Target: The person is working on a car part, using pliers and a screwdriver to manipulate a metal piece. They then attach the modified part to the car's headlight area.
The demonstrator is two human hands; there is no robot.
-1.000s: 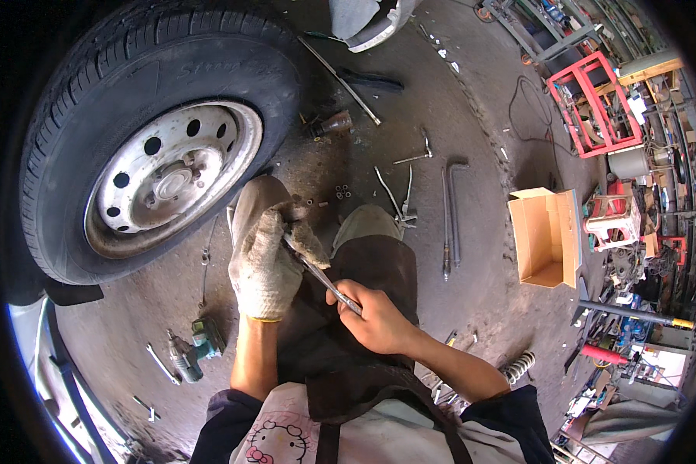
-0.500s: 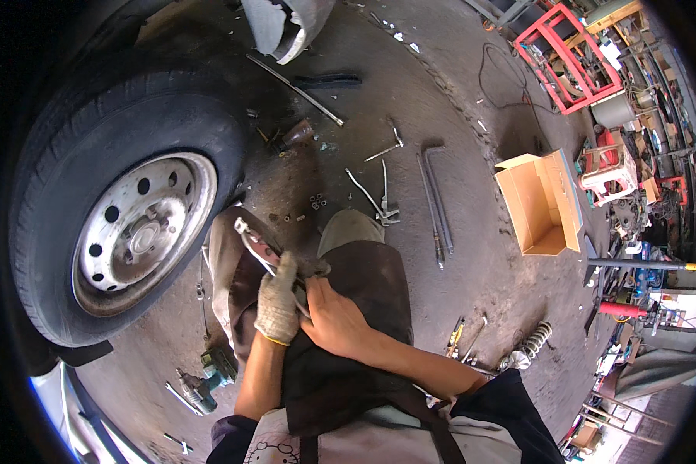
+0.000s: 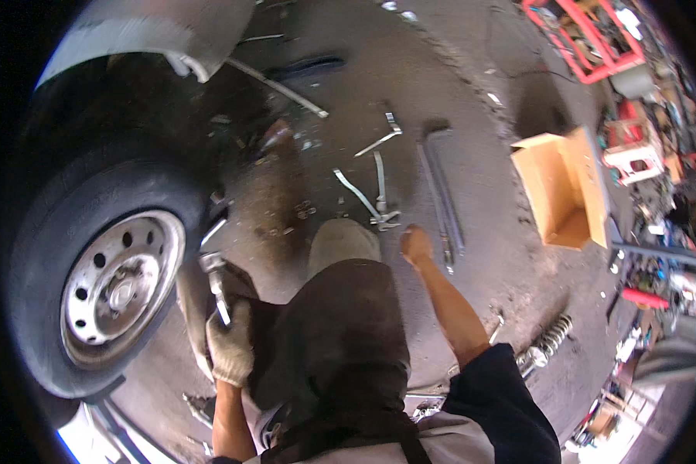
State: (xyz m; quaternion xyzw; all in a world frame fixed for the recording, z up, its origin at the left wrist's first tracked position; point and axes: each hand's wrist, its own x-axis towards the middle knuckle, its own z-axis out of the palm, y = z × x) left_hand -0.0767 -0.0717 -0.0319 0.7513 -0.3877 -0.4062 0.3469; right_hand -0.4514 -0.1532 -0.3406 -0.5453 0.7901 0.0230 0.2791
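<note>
L hand (image 3: 231, 344) grip clenched on metal tool (image 3: 216, 280), head jutting fwd, R hand (image 3: 416, 246) nr pliers (image 3: 383, 219), can't tell grip

A silvery metal tool (image 3: 217, 284) slants from the gloved left grip (image 3: 230, 348)

cardbd box (image 3: 540, 176) (open), coil spring (image 3: 554, 337) @ rt

Head camera: left of two worn side by side on the person's head, facing steeply down at the floor (image 3: 491, 263).
Fisheye lens: wide, dark at the rim, straight edges bending toward it.
Apron (image 3: 340, 332): near, directly below the camera.
Hands: left hand (image 3: 231, 344) and right hand (image 3: 417, 246), both seen from above, beyond the lap.
Wheel (image 3: 121, 294): left, viewed obliquely.
Cardboard box (image 3: 540, 185): right, farther off, its inside visible.
</note>
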